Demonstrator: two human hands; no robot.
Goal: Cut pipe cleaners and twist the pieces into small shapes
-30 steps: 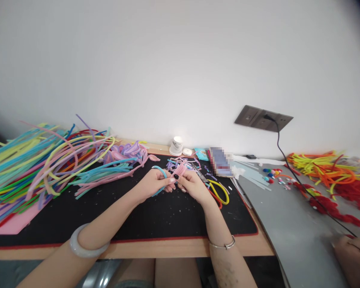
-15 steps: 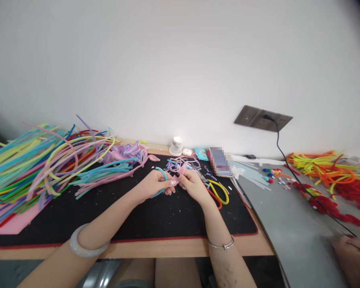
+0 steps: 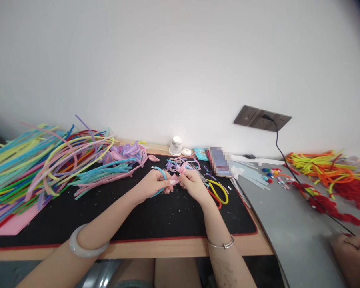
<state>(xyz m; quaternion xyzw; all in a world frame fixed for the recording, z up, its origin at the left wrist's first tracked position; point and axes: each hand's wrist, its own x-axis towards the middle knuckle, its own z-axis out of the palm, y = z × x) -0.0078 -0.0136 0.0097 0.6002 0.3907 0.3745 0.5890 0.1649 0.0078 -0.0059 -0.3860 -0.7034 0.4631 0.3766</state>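
Note:
My left hand (image 3: 154, 185) is closed above the black mat, its thumb and finger pinching a pink pipe cleaner piece (image 3: 181, 169). A light blue pipe cleaner (image 3: 161, 171) curves up and around the same hand, its lower end showing under the fingers. From the other side my right hand (image 3: 194, 185) pinches the pink piece, so the two hands almost meet. The exact shape of the pink piece is partly covered by fingertips. Just behind lie short pipe cleaner offcuts (image 3: 171, 165). Scissors with yellow and orange handles (image 3: 220, 185) rest beside my right wrist.
Colourful pipe cleaners (image 3: 27, 160) are heaped at left, beside purple and pink coils (image 3: 129, 150). Along the wall stand a paper cup (image 3: 176, 145), a white case (image 3: 186, 152) and a phone (image 3: 219, 161). At right are pom-poms (image 3: 268, 172), a cable (image 3: 285, 160) and another person's hand (image 3: 352, 254).
Both hands stay in nearly the same place, with only slight finger movement at the pink piece. The view has shifted very slightly.

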